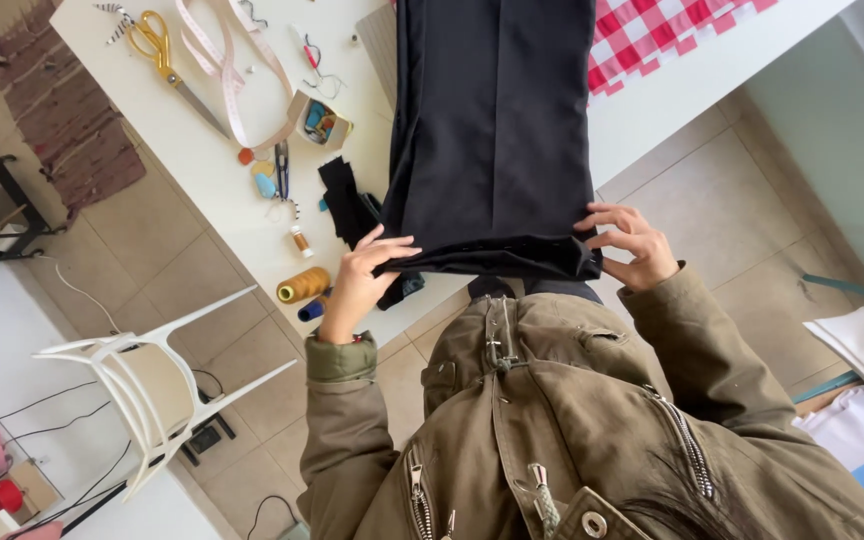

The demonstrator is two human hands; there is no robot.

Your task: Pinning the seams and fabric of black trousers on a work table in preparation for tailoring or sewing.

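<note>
Scissors (164, 55) and thread cone (304, 285) lie left of black fabric (497, 130) on table (202, 170). Left hand (360, 280) & right hand (627, 245) pinch its near hem. I judge: folding/aligning step; next needs even tension.

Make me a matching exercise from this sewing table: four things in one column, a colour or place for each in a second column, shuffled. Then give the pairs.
Things
1. scissors
2. spool of thread
3. chair
4. dark garment

Descriptions
A. white, standing on the tiled floor beside the table
B. held at its near edge by the left hand and the right hand
C. yellow handles, at the far end of the table
D. mustard yellow, lying near the table's front edge

Pairs: 1-C, 2-D, 3-A, 4-B
</note>
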